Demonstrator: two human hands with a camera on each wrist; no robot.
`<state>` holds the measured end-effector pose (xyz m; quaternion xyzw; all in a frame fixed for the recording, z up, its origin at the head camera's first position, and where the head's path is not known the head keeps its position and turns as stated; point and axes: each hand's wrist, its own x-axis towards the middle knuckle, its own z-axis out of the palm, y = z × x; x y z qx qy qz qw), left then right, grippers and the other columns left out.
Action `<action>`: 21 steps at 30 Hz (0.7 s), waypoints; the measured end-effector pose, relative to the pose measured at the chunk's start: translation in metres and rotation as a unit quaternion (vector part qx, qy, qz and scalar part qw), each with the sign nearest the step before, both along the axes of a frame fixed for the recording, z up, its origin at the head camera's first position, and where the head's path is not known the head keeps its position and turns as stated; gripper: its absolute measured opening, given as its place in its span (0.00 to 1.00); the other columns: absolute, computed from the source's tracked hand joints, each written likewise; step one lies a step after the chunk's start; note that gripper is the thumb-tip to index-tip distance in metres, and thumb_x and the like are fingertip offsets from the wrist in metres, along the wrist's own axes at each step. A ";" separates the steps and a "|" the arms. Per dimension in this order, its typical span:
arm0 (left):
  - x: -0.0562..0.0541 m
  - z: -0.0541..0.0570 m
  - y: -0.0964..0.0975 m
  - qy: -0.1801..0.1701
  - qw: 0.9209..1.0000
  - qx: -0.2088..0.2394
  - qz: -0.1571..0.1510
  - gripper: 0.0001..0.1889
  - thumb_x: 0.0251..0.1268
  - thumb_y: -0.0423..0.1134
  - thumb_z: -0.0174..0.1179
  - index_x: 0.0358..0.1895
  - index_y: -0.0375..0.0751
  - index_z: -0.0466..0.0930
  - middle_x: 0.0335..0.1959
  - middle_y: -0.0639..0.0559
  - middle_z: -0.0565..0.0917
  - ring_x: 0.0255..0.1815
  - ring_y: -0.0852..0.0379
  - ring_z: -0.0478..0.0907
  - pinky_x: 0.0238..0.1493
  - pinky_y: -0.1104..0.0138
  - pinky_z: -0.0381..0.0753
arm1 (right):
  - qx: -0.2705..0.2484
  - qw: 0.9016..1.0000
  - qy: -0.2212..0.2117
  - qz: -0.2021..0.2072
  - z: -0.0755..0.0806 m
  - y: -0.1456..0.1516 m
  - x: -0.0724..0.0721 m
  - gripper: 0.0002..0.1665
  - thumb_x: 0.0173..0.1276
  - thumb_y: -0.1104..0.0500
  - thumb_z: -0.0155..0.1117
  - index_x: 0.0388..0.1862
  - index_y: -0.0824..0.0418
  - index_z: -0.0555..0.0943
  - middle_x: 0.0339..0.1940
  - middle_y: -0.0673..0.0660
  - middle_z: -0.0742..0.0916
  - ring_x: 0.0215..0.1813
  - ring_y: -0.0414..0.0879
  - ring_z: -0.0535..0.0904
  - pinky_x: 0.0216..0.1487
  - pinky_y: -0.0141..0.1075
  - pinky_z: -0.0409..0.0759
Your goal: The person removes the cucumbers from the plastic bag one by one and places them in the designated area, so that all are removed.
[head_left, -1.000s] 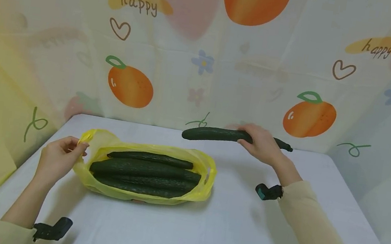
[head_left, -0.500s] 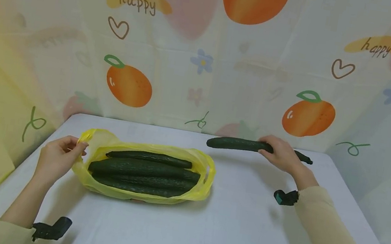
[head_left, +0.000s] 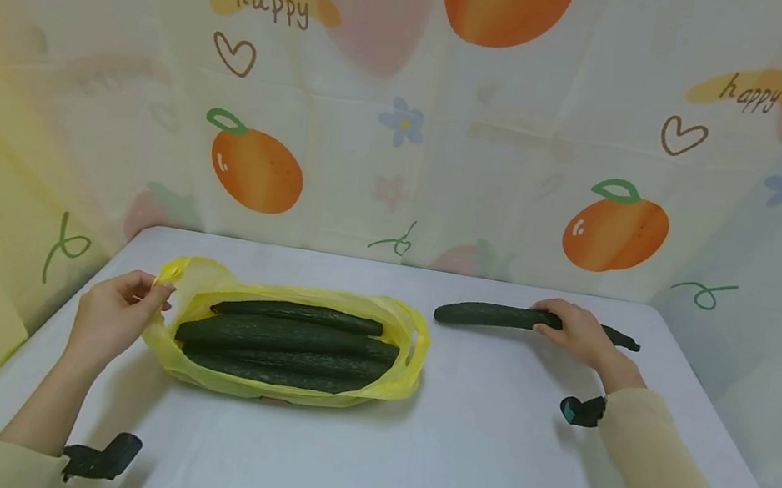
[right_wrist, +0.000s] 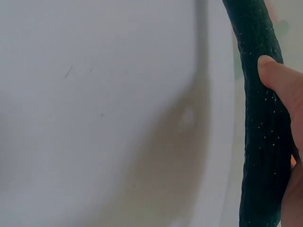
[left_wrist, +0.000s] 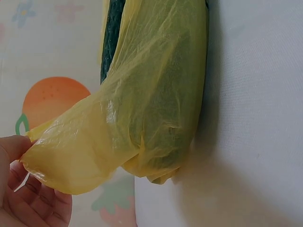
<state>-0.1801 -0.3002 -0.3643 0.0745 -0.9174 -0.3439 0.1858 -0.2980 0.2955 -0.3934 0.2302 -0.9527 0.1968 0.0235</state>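
My left hand (head_left: 113,316) pinches the left handle of a yellow plastic bag (head_left: 278,392) between thumb and fingertips. The bag lies on its base with its mouth spread wide, and several dark green cucumbers (head_left: 293,339) rest side by side in it. In the left wrist view the thin film of the bag (left_wrist: 142,109) stretches up to the left hand (left_wrist: 31,194). Right of the bag, my right hand (head_left: 578,335) grips a long cucumber (head_left: 486,316) from above, around its middle. The right wrist view shows the thumb along this cucumber (right_wrist: 265,132), with its shadow falling apart from it.
A white table (head_left: 342,473) carries everything. Behind it hangs a cloth backdrop (head_left: 474,197) printed with oranges, and cloth walls stand at both sides. The black wrist cameras sit on the left wrist (head_left: 101,455) and the right wrist (head_left: 582,410).
My right hand has carried the cucumber rightward, away from the bag, and lowered it toward the table. My left hand has kept its pinch on the bag's handle and hardly moved.
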 end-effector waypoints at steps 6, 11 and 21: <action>0.000 0.001 -0.001 -0.008 1.000 0.006 -0.003 0.19 0.64 0.52 0.54 0.34 0.37 0.80 0.19 0.63 0.79 0.21 0.70 0.69 0.19 0.73 0.68 | -0.008 1.000 -0.018 -0.011 -0.009 0.010 0.000 0.20 0.64 0.61 0.60 0.54 0.66 0.74 0.54 0.67 0.79 0.56 0.62 0.71 0.59 0.57 0.66; 0.000 0.000 0.000 -0.005 1.000 0.012 -0.004 0.19 0.64 0.51 0.54 0.34 0.37 0.80 0.20 0.64 0.79 0.21 0.70 0.70 0.19 0.74 0.69 | -0.007 1.000 -0.023 -0.018 -0.022 0.018 -0.004 0.20 0.64 0.62 0.60 0.55 0.65 0.74 0.54 0.67 0.78 0.57 0.62 0.71 0.59 0.57 0.65; -0.002 -0.001 0.000 0.000 1.000 -0.004 -0.005 0.18 0.64 0.52 0.54 0.33 0.39 0.81 0.19 0.66 0.78 0.21 0.70 0.70 0.19 0.73 0.69 | -0.002 0.999 -0.018 -0.029 -0.028 0.014 -0.006 0.20 0.64 0.63 0.59 0.55 0.66 0.74 0.55 0.67 0.78 0.58 0.63 0.70 0.60 0.57 0.64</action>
